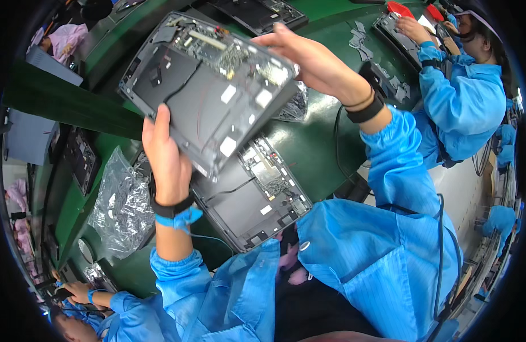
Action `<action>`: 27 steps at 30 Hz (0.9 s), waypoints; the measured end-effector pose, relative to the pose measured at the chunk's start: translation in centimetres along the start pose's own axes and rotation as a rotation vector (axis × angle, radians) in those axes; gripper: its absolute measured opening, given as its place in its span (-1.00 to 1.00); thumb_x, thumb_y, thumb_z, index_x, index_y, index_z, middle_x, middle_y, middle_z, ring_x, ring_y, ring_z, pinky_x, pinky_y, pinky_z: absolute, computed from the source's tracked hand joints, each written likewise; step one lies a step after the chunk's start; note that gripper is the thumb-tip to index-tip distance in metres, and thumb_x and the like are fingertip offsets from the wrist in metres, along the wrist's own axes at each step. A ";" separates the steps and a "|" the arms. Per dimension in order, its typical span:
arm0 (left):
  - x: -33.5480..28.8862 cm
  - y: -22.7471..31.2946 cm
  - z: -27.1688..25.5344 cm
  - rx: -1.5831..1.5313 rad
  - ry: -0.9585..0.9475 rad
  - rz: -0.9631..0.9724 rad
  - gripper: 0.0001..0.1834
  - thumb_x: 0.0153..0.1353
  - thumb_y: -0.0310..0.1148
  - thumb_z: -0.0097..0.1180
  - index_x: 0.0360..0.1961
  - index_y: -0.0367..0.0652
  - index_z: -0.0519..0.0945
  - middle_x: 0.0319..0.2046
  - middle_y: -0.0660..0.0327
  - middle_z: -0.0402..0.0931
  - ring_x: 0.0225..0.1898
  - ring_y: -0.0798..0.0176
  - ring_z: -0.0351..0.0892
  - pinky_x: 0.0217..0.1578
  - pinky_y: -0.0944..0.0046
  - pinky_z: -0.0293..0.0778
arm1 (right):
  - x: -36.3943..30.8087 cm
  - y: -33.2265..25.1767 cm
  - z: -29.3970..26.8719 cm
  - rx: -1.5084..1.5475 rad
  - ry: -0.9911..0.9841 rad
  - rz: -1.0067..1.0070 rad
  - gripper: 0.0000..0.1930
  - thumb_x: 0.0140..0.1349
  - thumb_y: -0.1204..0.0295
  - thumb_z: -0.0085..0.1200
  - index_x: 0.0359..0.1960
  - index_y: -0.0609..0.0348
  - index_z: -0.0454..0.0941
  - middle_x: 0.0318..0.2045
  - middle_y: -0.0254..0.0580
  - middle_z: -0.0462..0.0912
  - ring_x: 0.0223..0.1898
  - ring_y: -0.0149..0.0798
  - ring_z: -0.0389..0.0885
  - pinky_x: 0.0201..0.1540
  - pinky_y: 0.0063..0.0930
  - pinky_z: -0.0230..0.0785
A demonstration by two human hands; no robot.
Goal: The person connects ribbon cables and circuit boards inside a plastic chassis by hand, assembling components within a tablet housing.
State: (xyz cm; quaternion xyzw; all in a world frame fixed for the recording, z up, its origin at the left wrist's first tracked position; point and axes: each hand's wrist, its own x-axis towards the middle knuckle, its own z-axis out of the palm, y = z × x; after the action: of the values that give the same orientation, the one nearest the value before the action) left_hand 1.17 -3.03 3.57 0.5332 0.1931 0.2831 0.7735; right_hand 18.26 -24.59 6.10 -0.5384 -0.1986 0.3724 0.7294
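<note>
Tilted above the green bench, an open dark laptop chassis (189,111) shows a circuit board along its far edge, a black cable and several white patches. My left hand (166,157) is closed on its near left edge, with the thumb on top and the fingers beneath. At its far right edge, my right hand (314,60) grips it, some fingers hidden behind the frame. Below it, a second laptop chassis (234,211) of the same kind lies near my body, partly covered by the raised one. Each wrist wears a black band; the left also has a blue strap.
A clear plastic bag (123,205) lies left of the lower chassis; another bag (296,104) sits behind the raised one. More chassis (80,159) stand at left and at the far side (257,14). Co-workers in blue work at right (465,105) and lower left (123,316).
</note>
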 end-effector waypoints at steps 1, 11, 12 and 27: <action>-1.8 0.8 0.6 -0.013 0.003 -0.044 -0.64 0.37 -0.36 0.03 0.11 -0.33 0.40 0.01 0.13 0.51 -0.03 0.23 0.56 0.01 0.24 0.49 | -1.2 0.3 -1.2 -0.088 0.017 -0.114 -0.56 0.39 0.10 -0.02 0.02 0.23 0.55 -0.17 -0.29 0.65 -0.22 -0.47 0.56 -0.15 -0.52 0.45; -16.2 1.3 -4.0 0.287 0.069 -0.318 -0.48 0.40 -0.35 -0.03 0.31 -0.31 0.21 0.15 0.10 0.38 0.14 0.25 0.36 0.20 0.26 0.23 | -0.7 9.7 -3.2 -1.302 0.113 -0.604 -0.90 0.09 0.35 0.20 -0.43 0.08 0.66 -0.46 -0.24 0.58 -0.25 -0.11 0.56 -0.20 -0.25 0.44; -16.6 1.3 -4.0 0.287 0.084 -0.323 -0.48 0.40 -0.35 -0.03 0.31 -0.31 0.21 0.15 0.10 0.38 0.14 0.25 0.36 0.20 0.26 0.23 | -0.6 10.1 -2.9 -1.341 0.135 -0.600 -0.91 0.06 0.37 0.23 -0.43 0.07 0.65 -0.46 -0.25 0.58 -0.28 -0.12 0.56 -0.22 -0.26 0.43; -7.2 5.4 -2.6 1.317 -0.073 0.266 -0.80 0.28 -0.43 0.12 -0.12 -0.25 0.63 -0.37 0.20 0.60 -0.38 0.40 0.48 -0.33 0.39 0.38 | -0.8 9.8 -2.2 -0.881 0.192 -0.334 -0.94 0.11 0.56 0.20 -0.47 0.16 0.57 -0.32 -0.24 0.67 -0.31 -0.37 0.64 -0.26 -0.48 0.49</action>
State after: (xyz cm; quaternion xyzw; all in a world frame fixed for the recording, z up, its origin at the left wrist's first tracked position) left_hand -7.15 -4.30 7.70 0.9222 0.2318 0.1809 0.2512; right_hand 16.02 -25.14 -3.73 -0.7890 -0.3531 0.0790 0.4966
